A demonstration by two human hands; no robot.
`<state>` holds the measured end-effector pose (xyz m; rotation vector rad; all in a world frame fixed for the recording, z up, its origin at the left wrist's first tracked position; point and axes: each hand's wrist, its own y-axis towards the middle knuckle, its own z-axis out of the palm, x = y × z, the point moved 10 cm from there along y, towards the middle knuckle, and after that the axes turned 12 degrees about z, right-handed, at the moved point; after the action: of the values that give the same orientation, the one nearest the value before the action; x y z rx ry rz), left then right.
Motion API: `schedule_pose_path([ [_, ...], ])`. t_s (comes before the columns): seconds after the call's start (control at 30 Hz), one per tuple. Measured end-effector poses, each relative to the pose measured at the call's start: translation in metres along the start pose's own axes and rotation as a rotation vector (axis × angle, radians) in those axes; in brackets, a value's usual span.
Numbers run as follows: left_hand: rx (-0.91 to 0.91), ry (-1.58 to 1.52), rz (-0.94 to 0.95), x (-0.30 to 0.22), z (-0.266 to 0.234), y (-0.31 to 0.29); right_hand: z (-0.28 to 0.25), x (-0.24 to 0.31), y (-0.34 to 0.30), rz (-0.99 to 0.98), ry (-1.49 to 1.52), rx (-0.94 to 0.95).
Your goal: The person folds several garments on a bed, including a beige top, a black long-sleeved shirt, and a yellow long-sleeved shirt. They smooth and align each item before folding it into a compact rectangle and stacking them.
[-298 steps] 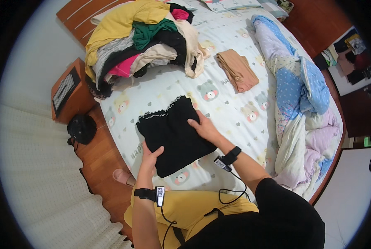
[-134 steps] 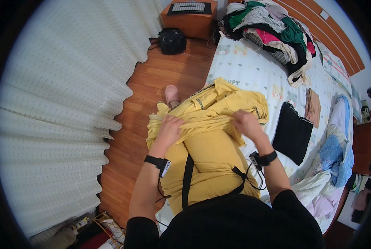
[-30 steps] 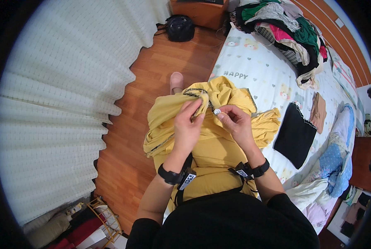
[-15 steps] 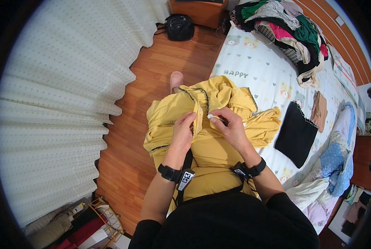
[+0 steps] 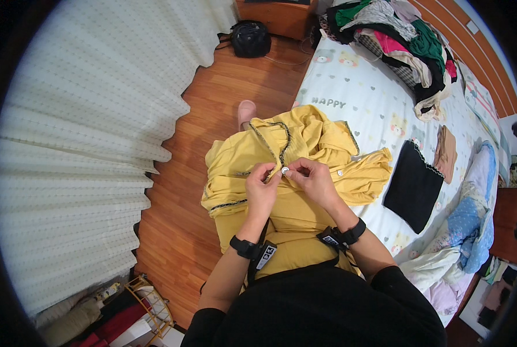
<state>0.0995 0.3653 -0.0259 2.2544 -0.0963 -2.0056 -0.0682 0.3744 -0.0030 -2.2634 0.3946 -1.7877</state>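
Observation:
A yellow shirt (image 5: 316,130) with dark patterned trim lies spread over my lap and onto the bed's edge. My left hand (image 5: 262,184) pinches one front edge of it. Thumb and fingers of my right hand (image 5: 314,180) close on the other edge, beside a small round white button (image 5: 285,170). The two hands almost meet at this button. Another pale button (image 5: 340,173) shows on the cloth to the right of my right hand. The cloth between my fingertips is partly hidden.
On the bed (image 5: 351,87) to my right lie a folded black garment (image 5: 413,188), a folded tan garment (image 5: 445,153) and a clothes heap (image 5: 408,40). A blue-and-white quilt (image 5: 463,228) is bunched nearby. White curtains (image 5: 79,144) hang left; a black bag (image 5: 251,39) sits on the floor.
My hands have drawn together; the right moved left with the button, bringing it to the left hand's fingertips. The two shirt edges now meet.

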Motion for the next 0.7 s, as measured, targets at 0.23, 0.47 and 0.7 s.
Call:
schedule_pose_path([
  [0.23,0.169,0.230,0.123,-0.025,-0.002,-0.003,0.006,-0.006,0.008,0.023,0.015,0.011],
  [0.47,0.259,-0.067,-0.189,0.013,0.005,-0.001,0.013,0.000,0.007,-0.053,-0.045,-0.007],
  [0.7,0.178,0.498,0.340,-0.048,0.008,0.004,0.015,-0.006,0.011,0.020,0.034,0.034],
])
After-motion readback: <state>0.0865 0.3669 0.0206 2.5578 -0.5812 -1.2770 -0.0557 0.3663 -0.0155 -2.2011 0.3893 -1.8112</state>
